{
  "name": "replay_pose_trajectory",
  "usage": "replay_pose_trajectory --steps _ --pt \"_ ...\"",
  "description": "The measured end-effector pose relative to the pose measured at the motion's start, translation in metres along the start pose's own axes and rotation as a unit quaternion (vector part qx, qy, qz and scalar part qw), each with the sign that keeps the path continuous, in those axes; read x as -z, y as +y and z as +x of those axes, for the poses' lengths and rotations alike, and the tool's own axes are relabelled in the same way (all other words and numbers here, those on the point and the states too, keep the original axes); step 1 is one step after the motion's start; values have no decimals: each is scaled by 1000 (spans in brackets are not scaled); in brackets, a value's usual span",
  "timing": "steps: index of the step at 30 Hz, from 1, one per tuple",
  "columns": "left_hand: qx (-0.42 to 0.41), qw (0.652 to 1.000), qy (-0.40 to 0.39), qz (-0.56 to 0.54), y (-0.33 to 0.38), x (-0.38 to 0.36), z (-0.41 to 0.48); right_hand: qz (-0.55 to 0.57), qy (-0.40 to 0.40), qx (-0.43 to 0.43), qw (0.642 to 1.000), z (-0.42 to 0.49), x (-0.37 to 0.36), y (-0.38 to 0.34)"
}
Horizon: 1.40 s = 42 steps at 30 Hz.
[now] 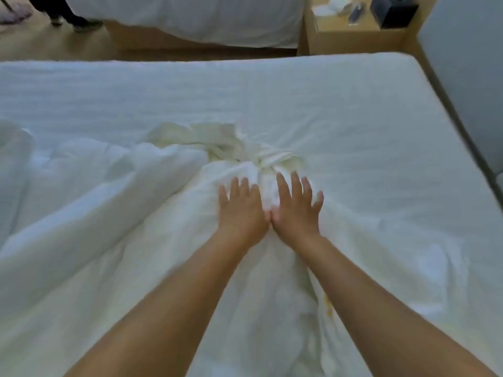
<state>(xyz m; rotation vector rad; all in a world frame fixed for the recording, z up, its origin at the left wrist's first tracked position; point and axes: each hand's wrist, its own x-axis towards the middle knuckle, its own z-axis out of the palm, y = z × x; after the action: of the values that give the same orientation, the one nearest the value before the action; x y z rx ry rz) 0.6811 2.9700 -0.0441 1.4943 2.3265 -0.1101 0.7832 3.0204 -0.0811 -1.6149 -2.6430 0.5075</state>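
A white duvet point(114, 219) lies crumpled across the near and left part of a bed point(353, 110) covered with a white striped sheet. A bunched cream-white cover point(217, 142) is gathered at the duvet's far end. My left hand point(241, 210) and my right hand point(295, 206) lie side by side, palms down, fingers spread and straight, pressing on the duvet just below the bunch. Their inner edges touch. Both forearms reach in from the bottom of the view.
A second bed point(190, 17) with white bedding stands beyond a strip of wooden floor. A wooden nightstand point(353, 36) at the back right carries a black box point(392, 9) and small items. Someone's legs point(68, 14) stand at the top left. A grey headboard point(468, 63) runs along the right.
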Motion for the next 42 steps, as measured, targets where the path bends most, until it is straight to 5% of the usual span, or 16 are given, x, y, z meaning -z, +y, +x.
replay_pose_trajectory --steps 3,7,11,14,16,20,31,34,38,42 --pt "-125 992 28 19 15 -62 -53 71 -46 -102 991 -89 -59 43" --pt "-199 974 -91 50 40 -115 -118 7 -144 -177 974 -190 -92 96" --pt "-134 974 -177 -34 73 -151 -154 3 -156 -207 966 -239 -96 128" --pt "-59 974 -162 -150 95 -168 -159 44 -148 -184 971 -248 -92 138" --pt "39 943 -169 -286 113 -174 -159 83 -145 -147 975 -254 -87 148" --pt "231 804 -167 -522 142 -179 -154 148 -122 -96 977 -256 -75 165" --pt "257 696 -83 -665 131 -132 -177 130 -5 -38 991 -212 -13 189" --pt "271 701 -50 -658 122 -119 -183 227 -39 -18 973 -204 6 178" --pt "288 765 21 -575 112 -109 -187 323 -61 -28 944 -198 21 171" --pt "314 785 74 -529 104 -102 -190 278 -36 29 960 -198 28 165"
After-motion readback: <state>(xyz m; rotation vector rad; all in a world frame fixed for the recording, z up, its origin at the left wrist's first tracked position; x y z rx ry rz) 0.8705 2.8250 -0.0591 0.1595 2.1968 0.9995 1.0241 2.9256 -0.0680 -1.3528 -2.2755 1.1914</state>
